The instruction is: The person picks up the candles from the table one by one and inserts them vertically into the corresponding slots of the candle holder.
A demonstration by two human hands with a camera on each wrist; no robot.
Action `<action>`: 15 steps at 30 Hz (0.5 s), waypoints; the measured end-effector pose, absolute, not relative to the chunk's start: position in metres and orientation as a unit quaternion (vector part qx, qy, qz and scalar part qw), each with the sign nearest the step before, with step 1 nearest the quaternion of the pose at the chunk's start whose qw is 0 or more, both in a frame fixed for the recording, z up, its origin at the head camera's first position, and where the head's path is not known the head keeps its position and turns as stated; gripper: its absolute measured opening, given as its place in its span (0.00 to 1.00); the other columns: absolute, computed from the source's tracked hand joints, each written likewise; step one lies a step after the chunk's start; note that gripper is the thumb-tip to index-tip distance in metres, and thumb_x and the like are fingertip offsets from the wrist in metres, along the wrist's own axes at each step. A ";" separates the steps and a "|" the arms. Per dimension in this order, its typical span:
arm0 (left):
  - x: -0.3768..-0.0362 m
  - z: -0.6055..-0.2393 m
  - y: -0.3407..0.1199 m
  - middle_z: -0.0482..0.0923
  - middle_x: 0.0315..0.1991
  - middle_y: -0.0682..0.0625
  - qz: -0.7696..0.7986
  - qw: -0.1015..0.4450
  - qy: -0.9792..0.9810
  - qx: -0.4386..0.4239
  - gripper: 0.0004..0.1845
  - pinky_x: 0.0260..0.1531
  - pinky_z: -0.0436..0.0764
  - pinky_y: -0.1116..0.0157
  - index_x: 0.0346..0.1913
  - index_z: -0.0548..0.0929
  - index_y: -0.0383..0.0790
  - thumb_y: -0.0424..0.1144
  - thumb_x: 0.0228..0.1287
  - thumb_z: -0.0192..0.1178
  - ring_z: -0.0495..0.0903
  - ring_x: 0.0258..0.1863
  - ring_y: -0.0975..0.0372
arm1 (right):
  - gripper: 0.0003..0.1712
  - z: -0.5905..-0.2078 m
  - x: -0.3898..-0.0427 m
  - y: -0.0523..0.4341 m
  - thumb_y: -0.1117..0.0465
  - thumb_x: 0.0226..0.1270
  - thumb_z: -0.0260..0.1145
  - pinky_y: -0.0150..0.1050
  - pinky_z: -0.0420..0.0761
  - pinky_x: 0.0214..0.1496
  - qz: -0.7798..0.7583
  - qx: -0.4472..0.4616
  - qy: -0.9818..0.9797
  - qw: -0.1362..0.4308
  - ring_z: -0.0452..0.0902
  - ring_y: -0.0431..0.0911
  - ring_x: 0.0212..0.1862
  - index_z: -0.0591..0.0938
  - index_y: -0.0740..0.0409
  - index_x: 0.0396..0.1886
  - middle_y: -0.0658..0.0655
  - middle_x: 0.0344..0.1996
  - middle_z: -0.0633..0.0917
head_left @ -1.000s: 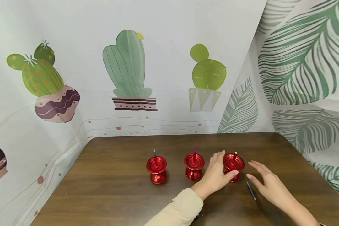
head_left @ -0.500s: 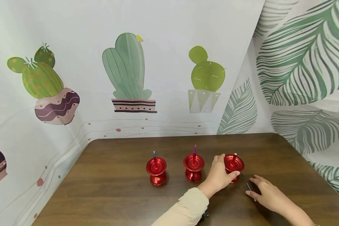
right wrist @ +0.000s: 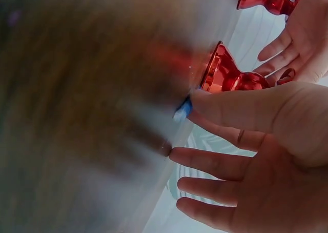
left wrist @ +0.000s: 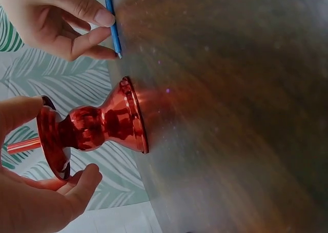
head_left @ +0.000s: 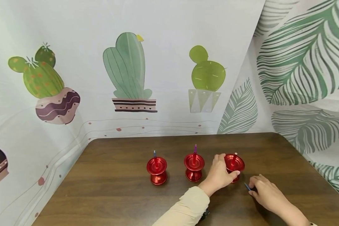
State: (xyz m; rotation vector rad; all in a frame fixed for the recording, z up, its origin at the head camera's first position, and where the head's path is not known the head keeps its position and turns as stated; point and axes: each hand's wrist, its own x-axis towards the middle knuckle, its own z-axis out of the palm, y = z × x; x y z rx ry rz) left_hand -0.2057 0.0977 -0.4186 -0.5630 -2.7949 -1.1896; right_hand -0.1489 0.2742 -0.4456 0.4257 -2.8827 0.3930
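My left hand (head_left: 218, 172) holds the rightmost red candle holder (head_left: 234, 164) by its dish rim, thumb on one side and fingers on the other. That holder stands upright on its foot, and a hollow red tube rises from its dish. Just to the right, my right hand (head_left: 266, 191) pinches a thin blue candle (left wrist: 113, 27) between thumb and index finger, close over the tabletop. In the right wrist view, its other fingers (right wrist: 210, 163) are spread, and the thumb hides most of the candle.
Two more red holders stand to the left: the middle one (head_left: 194, 175) bears a purple candle (head_left: 195, 148), the far-left one (head_left: 158, 179) a blue one. They are on a brown wooden table (head_left: 110, 188) against a printed cloth backdrop (head_left: 169, 62).
My right hand has come down to the blue candle lying on the table and now pinches it, shifting it slightly. My left hand stays at the right holder's rim.
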 end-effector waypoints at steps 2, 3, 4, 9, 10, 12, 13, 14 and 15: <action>-0.206 -0.418 0.098 0.71 0.49 0.51 -0.386 0.027 -0.904 -0.181 0.37 0.50 0.77 0.70 0.62 0.70 0.38 0.47 0.50 0.73 0.74 0.49 0.63 | 0.21 -0.447 -0.149 0.273 0.73 0.42 0.76 0.64 0.76 0.48 0.125 0.155 -0.972 0.126 0.78 0.69 0.47 0.71 0.52 0.20 0.49 0.25 0.76; -0.207 -0.418 0.098 0.71 0.49 0.51 -0.385 0.028 -0.905 -0.181 0.37 0.50 0.77 0.70 0.62 0.70 0.38 0.47 0.50 0.73 0.74 0.49 0.63 | 0.22 -0.447 -0.149 0.272 0.74 0.40 0.76 0.64 0.76 0.48 0.117 0.160 -0.971 0.137 0.78 0.69 0.46 0.70 0.52 0.18 0.49 0.24 0.75; -0.207 -0.418 0.098 0.71 0.49 0.51 -0.384 0.029 -0.905 -0.181 0.37 0.50 0.77 0.70 0.62 0.70 0.38 0.47 0.50 0.73 0.74 0.49 0.63 | 0.23 -0.447 -0.149 0.271 0.74 0.40 0.75 0.65 0.76 0.47 0.107 0.163 -0.970 0.142 0.78 0.69 0.46 0.69 0.51 0.18 0.50 0.24 0.75; -0.208 -0.418 0.098 0.71 0.49 0.50 -0.377 0.032 -0.907 -0.185 0.37 0.50 0.77 0.70 0.61 0.70 0.38 0.47 0.50 0.73 0.74 0.49 0.63 | 0.24 -0.446 -0.147 0.268 0.76 0.42 0.73 0.69 0.73 0.43 0.063 0.154 -0.978 0.127 0.73 0.74 0.49 0.66 0.51 0.19 0.57 0.31 0.78; -0.208 -0.418 0.098 0.71 0.49 0.50 -0.376 0.032 -0.907 -0.185 0.37 0.50 0.77 0.70 0.61 0.70 0.38 0.48 0.50 0.73 0.74 0.49 0.63 | 0.25 -0.445 -0.146 0.268 0.76 0.42 0.73 0.70 0.73 0.43 0.061 0.151 -0.979 0.122 0.72 0.74 0.50 0.66 0.52 0.19 0.58 0.32 0.78; -0.208 -0.418 0.098 0.72 0.49 0.51 -0.375 0.032 -0.908 -0.187 0.37 0.50 0.77 0.70 0.61 0.70 0.38 0.48 0.50 0.73 0.73 0.49 0.64 | 0.25 -0.444 -0.145 0.269 0.77 0.43 0.72 0.70 0.72 0.44 0.063 0.146 -0.980 0.118 0.72 0.74 0.51 0.65 0.52 0.20 0.58 0.33 0.78; -0.207 -0.419 0.098 0.72 0.49 0.51 -0.374 0.031 -0.908 -0.187 0.37 0.50 0.77 0.70 0.61 0.70 0.38 0.48 0.50 0.73 0.73 0.49 0.64 | 0.24 -0.443 -0.145 0.271 0.77 0.43 0.71 0.69 0.72 0.43 0.065 0.143 -0.980 0.122 0.73 0.73 0.50 0.65 0.52 0.21 0.58 0.32 0.78; -0.207 -0.419 0.098 0.72 0.49 0.51 -0.375 0.030 -0.907 -0.187 0.37 0.50 0.77 0.70 0.61 0.70 0.38 0.48 0.50 0.73 0.73 0.49 0.64 | 0.23 -0.442 -0.145 0.273 0.77 0.44 0.70 0.66 0.74 0.41 0.070 0.138 -0.979 0.130 0.75 0.70 0.47 0.65 0.53 0.21 0.57 0.30 0.77; -0.207 -0.419 0.098 0.72 0.49 0.51 -0.376 0.029 -0.907 -0.186 0.37 0.50 0.77 0.70 0.61 0.70 0.38 0.48 0.50 0.73 0.73 0.49 0.63 | 0.22 -0.440 -0.145 0.275 0.77 0.45 0.69 0.62 0.76 0.39 0.075 0.132 -0.979 0.139 0.76 0.67 0.43 0.66 0.53 0.21 0.55 0.28 0.75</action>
